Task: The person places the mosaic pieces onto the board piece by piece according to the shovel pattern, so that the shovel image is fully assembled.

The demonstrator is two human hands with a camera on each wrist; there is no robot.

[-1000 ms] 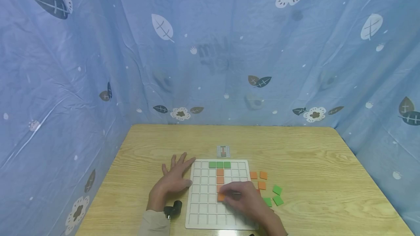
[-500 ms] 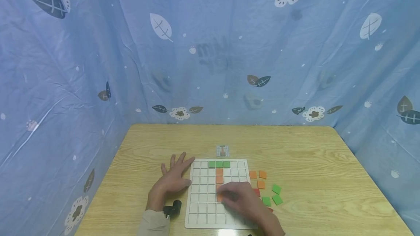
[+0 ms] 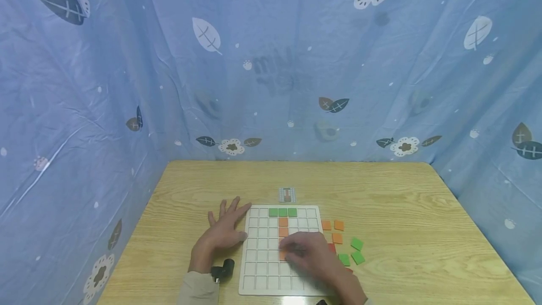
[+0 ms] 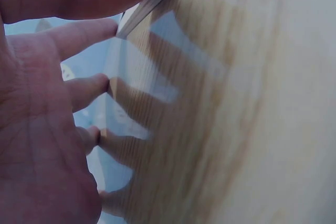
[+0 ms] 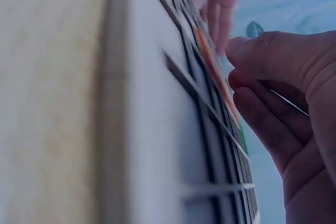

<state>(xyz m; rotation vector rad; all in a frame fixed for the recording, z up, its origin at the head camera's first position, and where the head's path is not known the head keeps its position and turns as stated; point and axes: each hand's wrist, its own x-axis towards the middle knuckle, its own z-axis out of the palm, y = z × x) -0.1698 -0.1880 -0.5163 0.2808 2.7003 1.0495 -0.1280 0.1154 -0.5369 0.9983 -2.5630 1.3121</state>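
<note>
A white gridded board (image 3: 258, 269) lies on the wooden table, with three green tiles (image 3: 282, 212) in its far row and a column of orange tiles (image 3: 283, 222) running down from the middle one. My left hand (image 3: 222, 234) rests at the board's left edge, fingers spread, thumb and index finger at the rim. My right hand (image 3: 311, 253) is over the board with bent fingers, their tips close over the nearest orange tile (image 3: 282, 256) and partly covering the one beyond. In the right wrist view, nothing shows between the thumb (image 5: 247, 51) and fingers.
Loose orange tiles (image 3: 337, 238), green tiles (image 3: 357, 244) and a red tile (image 3: 332, 248) lie right of the board, some partly hidden by my right hand. A small pattern card (image 3: 287, 195) lies beyond the board. Blue curtains (image 3: 254, 107) surround the table (image 3: 406, 229).
The right fingertips shift slightly over the nearest orange tile, which stays in its cell. My left hand keeps its place at the board's edge. The head view drifts slightly.
</note>
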